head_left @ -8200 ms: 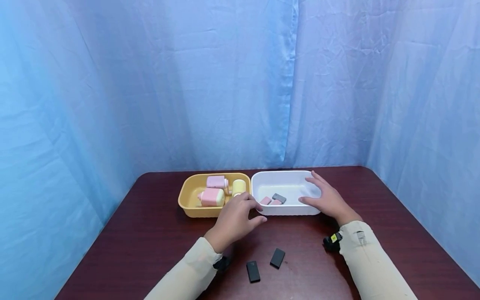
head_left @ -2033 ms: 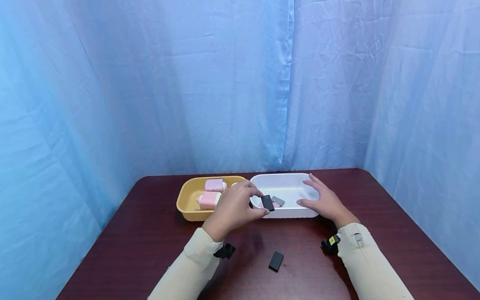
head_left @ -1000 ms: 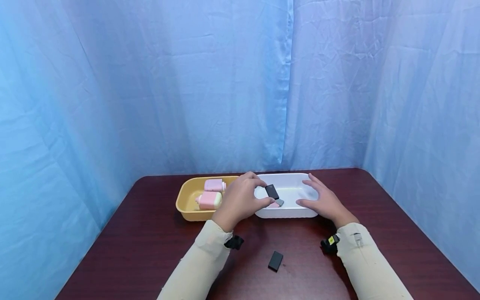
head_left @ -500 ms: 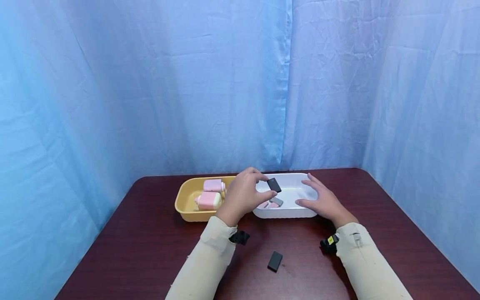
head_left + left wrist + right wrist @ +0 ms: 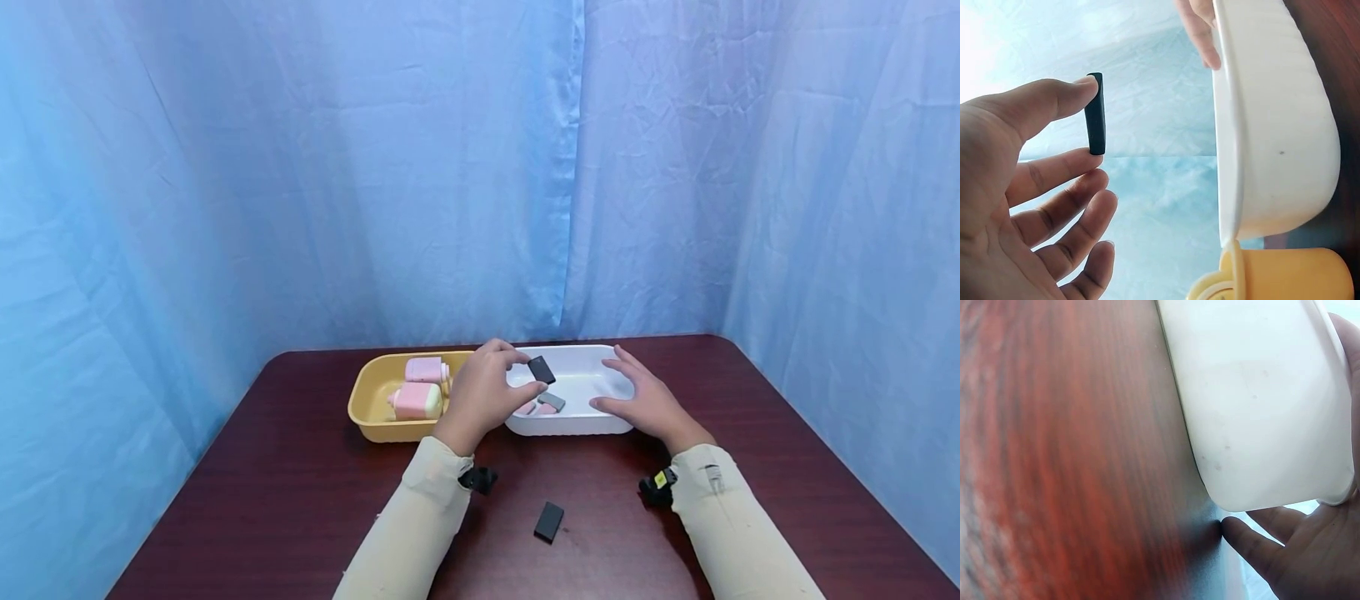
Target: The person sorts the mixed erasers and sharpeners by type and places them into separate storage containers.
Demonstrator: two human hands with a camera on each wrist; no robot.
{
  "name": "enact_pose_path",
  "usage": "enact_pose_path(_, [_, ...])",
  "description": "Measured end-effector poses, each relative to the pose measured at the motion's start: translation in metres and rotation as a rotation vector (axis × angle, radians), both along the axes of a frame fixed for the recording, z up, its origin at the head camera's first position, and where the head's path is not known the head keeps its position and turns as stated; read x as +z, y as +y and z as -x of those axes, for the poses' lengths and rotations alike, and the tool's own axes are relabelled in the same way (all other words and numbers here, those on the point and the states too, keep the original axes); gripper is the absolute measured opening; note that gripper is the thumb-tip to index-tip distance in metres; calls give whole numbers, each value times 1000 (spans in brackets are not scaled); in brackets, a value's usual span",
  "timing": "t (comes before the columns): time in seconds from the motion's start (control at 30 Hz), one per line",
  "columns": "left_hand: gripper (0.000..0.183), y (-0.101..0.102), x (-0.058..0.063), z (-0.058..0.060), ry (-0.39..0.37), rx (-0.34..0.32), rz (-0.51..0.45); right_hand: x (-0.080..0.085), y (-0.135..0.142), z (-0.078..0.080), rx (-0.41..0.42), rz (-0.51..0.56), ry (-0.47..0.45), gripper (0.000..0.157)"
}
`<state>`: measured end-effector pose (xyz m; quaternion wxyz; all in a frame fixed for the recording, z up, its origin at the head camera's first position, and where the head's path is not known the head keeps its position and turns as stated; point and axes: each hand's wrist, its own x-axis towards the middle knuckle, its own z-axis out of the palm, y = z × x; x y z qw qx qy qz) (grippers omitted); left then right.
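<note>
My left hand [image 5: 486,392] pinches a small black rectangular block [image 5: 542,370] between thumb and forefinger, above the white basket [image 5: 573,425]. In the left wrist view the block [image 5: 1095,114] stands edge-on between the fingertips, with the other fingers loosely bent. My right hand [image 5: 654,403] holds the right end of the white basket, thumb and some fingers over the rim, others outside near the table. Inside that basket lie a grey block [image 5: 552,402] and pink blocks [image 5: 547,409], partly hidden by the left hand. A second black block [image 5: 549,522] rests on the table.
Left of the white basket stands a yellow basket [image 5: 397,432]. It holds a pink-and-cream bottle-shaped thing [image 5: 417,401] and a lilac one [image 5: 424,369]; its right end is hidden by my left hand. Blue curtains [image 5: 450,167] surround the dark red wooden table [image 5: 315,483].
One of two black blocks was lifted from the table by my left hand and carried over the white basket. Lately the hand shifts slightly back left. The right hand stays at the rim.
</note>
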<state>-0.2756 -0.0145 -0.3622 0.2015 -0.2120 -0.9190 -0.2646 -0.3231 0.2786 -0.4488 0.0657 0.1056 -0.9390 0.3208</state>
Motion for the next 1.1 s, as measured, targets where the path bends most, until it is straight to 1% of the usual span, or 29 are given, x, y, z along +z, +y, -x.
enact_pose_path(0.1, [46,0,-3,3,3,16,5,0,0,0,-3,3,-2,85])
enact_pose_path(0.23, [45,-1,-6,5,-12,27,12,1,-1,0,-6,4,-8,84])
enact_pose_path(0.4, [45,-1,-9,6,-35,34,2,1,-1,0,-4,1,-7,86])
enact_pose_path(0.67, [47,1,-11,6,-46,63,7,1,0,0,2,7,1,87])
enact_pose_path(0.8, [47,2,-12,6,-63,64,13,2,0,-2,8,13,-3,86])
enact_pose_path(0.97, [47,3,-13,6,-85,60,18,0,2,-1,11,8,-4,90])
enact_pose_path(1.1, [46,3,-13,7,-90,66,24,-1,1,0,10,7,-7,89])
